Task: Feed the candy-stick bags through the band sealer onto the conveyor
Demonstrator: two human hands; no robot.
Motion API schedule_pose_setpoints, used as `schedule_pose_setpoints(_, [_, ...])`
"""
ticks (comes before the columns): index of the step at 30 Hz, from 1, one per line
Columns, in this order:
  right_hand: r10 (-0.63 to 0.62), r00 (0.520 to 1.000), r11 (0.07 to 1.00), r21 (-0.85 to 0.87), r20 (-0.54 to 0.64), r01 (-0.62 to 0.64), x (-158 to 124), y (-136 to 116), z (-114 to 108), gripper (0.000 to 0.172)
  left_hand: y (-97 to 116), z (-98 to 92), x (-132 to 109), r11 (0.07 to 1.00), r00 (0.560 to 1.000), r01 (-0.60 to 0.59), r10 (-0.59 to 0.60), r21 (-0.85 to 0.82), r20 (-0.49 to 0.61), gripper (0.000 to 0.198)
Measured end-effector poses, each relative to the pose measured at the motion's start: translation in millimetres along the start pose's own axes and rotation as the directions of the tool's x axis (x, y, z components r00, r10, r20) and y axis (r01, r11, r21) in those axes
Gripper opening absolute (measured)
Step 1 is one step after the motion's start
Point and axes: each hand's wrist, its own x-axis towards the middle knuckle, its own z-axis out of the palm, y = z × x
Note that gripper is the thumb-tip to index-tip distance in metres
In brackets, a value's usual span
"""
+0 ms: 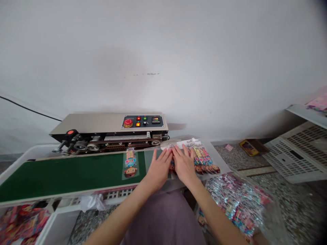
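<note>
My left hand (159, 168) lies palm down with fingers stretched out on a clear plastic sheet or bag at the right end of the green conveyor belt (76, 175). Beside it, fingertips nearly meeting, my right hand (184, 165) is also flat, its fingers spread over colourful cartoon-figure pieces with metal rings. What lies under both palms is mostly hidden. Right of my right hand is a row of overlapping cartoon-figure keychains (203, 156), heads toward me. One cartoon figure in a clear bag (130, 164) rests on the belt, left of my left hand.
Behind the belt stands a band sealing machine (102, 124) with a red stop button (128, 122). A large clear bag of keychains (237, 200) sits at lower right. Packets fill a bin (48, 228) at lower left. A white plastic crate (283, 160) stands at right.
</note>
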Motion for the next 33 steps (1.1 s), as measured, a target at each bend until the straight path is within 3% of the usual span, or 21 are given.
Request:
schedule_pose_setpoints(4, [0.046, 0.998, 0.996, -0.084, 0.053, -0.042, 26.9, 7.7, -3.6, 0.038, 8.1, 23.1, 2.9, 0.999, 1.000, 0.027, -0.027, -0.019, -0.008, 0.058])
schedule_pose_setpoints(7, [0.064, 0.997, 0.992, -0.109, 0.044, -0.059, 36.9, 7.8, -5.5, 0.035, 7.6, 29.2, -0.8, 0.997, 0.998, 0.059, -0.059, -0.040, -0.006, 0.056])
schedule_pose_setpoints(12, [-0.008, 0.999, 1.000, -0.027, 0.052, 0.009, 40.1, 8.7, 4.7, 0.035, 10.9, 19.2, -2.6, 0.996, 0.997, 0.074, -0.074, -0.041, 0.008, 0.058])
schedule_pose_setpoints(18, [0.030, 0.999, 1.000, -0.007, 0.020, -0.030, 45.9, 18.6, 23.7, 0.036, 13.4, 12.3, -2.4, 0.997, 0.997, 0.071, -0.070, -0.027, 0.045, 0.059])
schedule_pose_setpoints(25, [-0.042, 0.999, 0.998, -0.054, 0.012, 0.042, 40.2, 16.5, 19.2, 0.034, 13.0, 10.9, -4.7, 0.991, 0.996, 0.076, -0.071, -0.113, 0.047, 0.059])
schedule_pose_setpoints(30, [-0.045, 0.994, 0.993, -0.112, -0.100, 0.033, 30.7, 20.6, 14.9, 0.041, 11.6, 6.3, -6.2, 0.992, 0.996, 0.064, -0.056, -0.105, 0.074, 0.060])
schedule_pose_setpoints(33, [-0.069, 0.986, 0.992, -0.119, -0.155, 0.051, 18.6, 25.2, 15.6, 0.036, 12.3, 4.7, -7.1, 0.994, 0.995, 0.063, -0.055, -0.091, 0.087, 0.064])
